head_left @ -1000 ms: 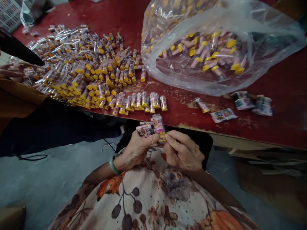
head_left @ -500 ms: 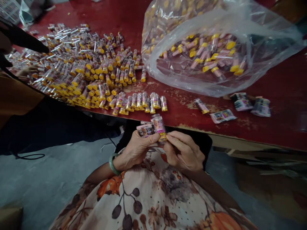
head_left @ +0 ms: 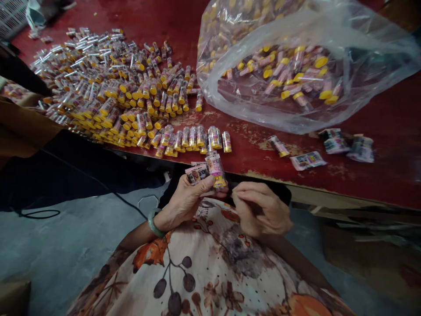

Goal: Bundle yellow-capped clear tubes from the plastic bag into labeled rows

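Observation:
In my left hand (head_left: 186, 199), the thumb presses on a small clear tube (head_left: 216, 169) with a yellow cap and a printed pink label. Held in the same grip, to the left of the tube, are small printed packets (head_left: 196, 173). My right hand (head_left: 263, 206) is a little to the right of the tube, apart from it. Its thumb and forefinger are pinched together; whether something thin is between them I cannot make out. Just beyond my hands, a row of similar tubes (head_left: 191, 137) stands and leans along the table's near edge.
A big heap of capped tubes (head_left: 125, 87) covers the left of the red table (head_left: 250, 145). An open clear plastic bag (head_left: 263, 116) holds more tubes. Right of centre lie a single tube (head_left: 279, 146) and several printed packets (head_left: 308, 160). Another person's dark sleeve (head_left: 23, 70) reaches in at left.
My right hand has come off the tube and moved to the right, fingers still pinched. My left hand keeps the tube and packets, shifted slightly left. The person's arm at left has moved.

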`<control>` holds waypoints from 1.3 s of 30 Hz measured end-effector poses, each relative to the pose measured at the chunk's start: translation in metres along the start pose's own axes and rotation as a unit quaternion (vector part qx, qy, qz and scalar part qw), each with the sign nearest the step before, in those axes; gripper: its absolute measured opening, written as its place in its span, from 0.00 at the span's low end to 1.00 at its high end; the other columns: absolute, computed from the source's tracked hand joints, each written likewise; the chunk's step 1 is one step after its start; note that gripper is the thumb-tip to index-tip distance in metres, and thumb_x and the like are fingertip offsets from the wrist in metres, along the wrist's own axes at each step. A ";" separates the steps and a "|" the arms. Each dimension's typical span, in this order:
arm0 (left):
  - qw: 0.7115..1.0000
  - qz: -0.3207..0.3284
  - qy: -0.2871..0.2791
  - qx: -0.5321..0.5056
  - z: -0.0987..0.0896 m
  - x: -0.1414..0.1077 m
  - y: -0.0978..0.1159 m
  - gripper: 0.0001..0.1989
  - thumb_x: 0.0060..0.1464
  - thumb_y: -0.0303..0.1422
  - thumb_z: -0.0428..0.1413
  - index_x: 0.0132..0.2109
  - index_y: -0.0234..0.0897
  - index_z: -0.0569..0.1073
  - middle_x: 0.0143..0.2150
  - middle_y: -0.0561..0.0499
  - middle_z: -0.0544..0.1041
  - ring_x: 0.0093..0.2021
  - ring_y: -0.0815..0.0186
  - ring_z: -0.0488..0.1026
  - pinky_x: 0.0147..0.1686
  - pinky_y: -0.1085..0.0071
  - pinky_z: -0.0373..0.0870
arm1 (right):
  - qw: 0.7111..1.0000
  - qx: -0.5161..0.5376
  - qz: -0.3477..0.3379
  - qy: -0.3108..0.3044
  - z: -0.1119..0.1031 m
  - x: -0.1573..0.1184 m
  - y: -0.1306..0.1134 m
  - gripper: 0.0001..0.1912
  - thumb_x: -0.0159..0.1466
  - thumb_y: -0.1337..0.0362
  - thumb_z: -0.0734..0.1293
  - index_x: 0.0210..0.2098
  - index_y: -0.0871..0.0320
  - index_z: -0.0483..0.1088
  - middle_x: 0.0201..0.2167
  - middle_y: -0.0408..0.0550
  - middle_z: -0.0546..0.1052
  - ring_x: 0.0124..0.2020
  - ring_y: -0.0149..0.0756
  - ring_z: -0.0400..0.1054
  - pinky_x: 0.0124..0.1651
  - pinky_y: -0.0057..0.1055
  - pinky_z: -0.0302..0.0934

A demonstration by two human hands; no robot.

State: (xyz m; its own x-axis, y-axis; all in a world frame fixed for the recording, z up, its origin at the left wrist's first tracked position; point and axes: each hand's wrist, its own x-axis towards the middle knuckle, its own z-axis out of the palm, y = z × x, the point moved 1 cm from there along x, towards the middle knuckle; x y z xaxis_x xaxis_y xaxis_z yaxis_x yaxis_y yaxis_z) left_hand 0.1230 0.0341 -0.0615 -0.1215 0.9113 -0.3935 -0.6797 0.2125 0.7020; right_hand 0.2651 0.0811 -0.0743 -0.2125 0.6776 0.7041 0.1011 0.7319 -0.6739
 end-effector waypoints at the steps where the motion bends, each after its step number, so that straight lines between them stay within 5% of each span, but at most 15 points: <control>1: 1.000 -0.004 -0.007 0.005 0.000 0.000 0.001 0.11 0.48 0.36 0.65 0.36 0.33 0.79 0.30 0.48 0.80 0.29 0.65 0.77 0.34 0.68 0.76 | 0.998 0.029 0.053 0.003 0.000 0.003 0.004 0.10 0.58 0.74 0.68 0.39 0.56 0.72 0.34 0.44 0.76 0.31 0.30 0.72 0.32 0.28 0.68; 4: 0.999 -0.019 -0.042 0.028 -0.001 -0.002 0.003 0.10 0.50 0.36 0.64 0.37 0.33 0.79 0.32 0.47 0.80 0.30 0.62 0.78 0.33 0.68 0.76 | 0.972 0.128 0.196 -0.022 0.004 0.013 0.015 0.15 0.62 0.62 0.67 0.49 0.54 0.70 0.41 0.47 0.75 0.32 0.31 0.69 0.29 0.28 0.67; 9: 0.995 -0.037 -0.082 0.053 0.003 -0.003 0.004 0.09 0.51 0.35 0.62 0.38 0.34 0.78 0.32 0.47 0.80 0.30 0.61 0.79 0.33 0.66 0.76 | 0.927 0.233 0.282 -0.085 0.012 0.021 0.018 0.18 0.63 0.57 0.68 0.51 0.50 0.70 0.42 0.46 0.76 0.33 0.32 0.71 0.32 0.30 0.69; 26: 0.997 -0.044 -0.065 0.024 0.001 0.000 0.000 0.11 0.50 0.34 0.63 0.40 0.33 0.78 0.31 0.48 0.80 0.28 0.63 0.78 0.29 0.71 0.75 | 0.891 0.293 0.347 -0.028 0.022 0.018 0.018 0.12 0.58 0.64 0.72 0.43 0.50 0.74 0.33 0.41 0.75 0.28 0.29 0.68 0.27 0.25 0.65; 29: 0.999 -0.026 -0.045 0.007 -0.002 0.002 0.007 0.11 0.49 0.35 0.64 0.39 0.33 0.78 0.31 0.48 0.80 0.27 0.64 0.78 0.30 0.70 0.76 | 0.901 0.295 0.309 -0.071 0.022 0.027 0.019 0.17 0.59 0.61 0.71 0.48 0.51 0.72 0.41 0.45 0.75 0.29 0.30 0.67 0.27 0.27 0.65; 32: 0.999 0.022 0.014 -0.020 -0.005 0.006 0.021 0.12 0.48 0.37 0.65 0.37 0.33 0.78 0.30 0.49 0.79 0.27 0.65 0.77 0.32 0.68 0.76 | 0.953 0.213 0.188 -0.104 0.024 0.041 0.016 0.23 0.58 0.61 0.72 0.53 0.52 0.70 0.51 0.51 0.71 0.31 0.30 0.66 0.31 0.31 0.67; 35: 0.991 0.088 0.079 -0.056 -0.005 0.010 0.042 0.13 0.45 0.37 0.67 0.37 0.34 0.78 0.31 0.51 0.80 0.29 0.67 0.77 0.33 0.72 0.74 | 0.993 0.070 0.009 -0.099 0.036 0.054 0.008 0.22 0.56 0.68 0.73 0.50 0.54 0.71 0.49 0.52 0.72 0.37 0.34 0.70 0.40 0.35 0.69; 39: 0.978 0.143 0.118 -0.094 -0.007 0.014 0.070 0.15 0.40 0.34 0.70 0.37 0.35 0.78 0.34 0.53 0.79 0.31 0.71 0.75 0.32 0.77 0.71 | 0.991 -0.008 -0.127 -0.045 0.069 0.072 -0.002 0.18 0.58 0.74 0.70 0.47 0.56 0.71 0.42 0.51 0.76 0.41 0.38 0.73 0.40 0.34 0.72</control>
State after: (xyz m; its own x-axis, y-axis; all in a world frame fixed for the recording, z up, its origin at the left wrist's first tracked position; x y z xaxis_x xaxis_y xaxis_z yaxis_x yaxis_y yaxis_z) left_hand 0.0690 0.0590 -0.0222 -0.4743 0.8122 -0.3396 -0.7126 -0.1278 0.6898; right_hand 0.1823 0.1238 -0.0375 -0.3195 0.4628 0.8269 0.0475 0.8793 -0.4739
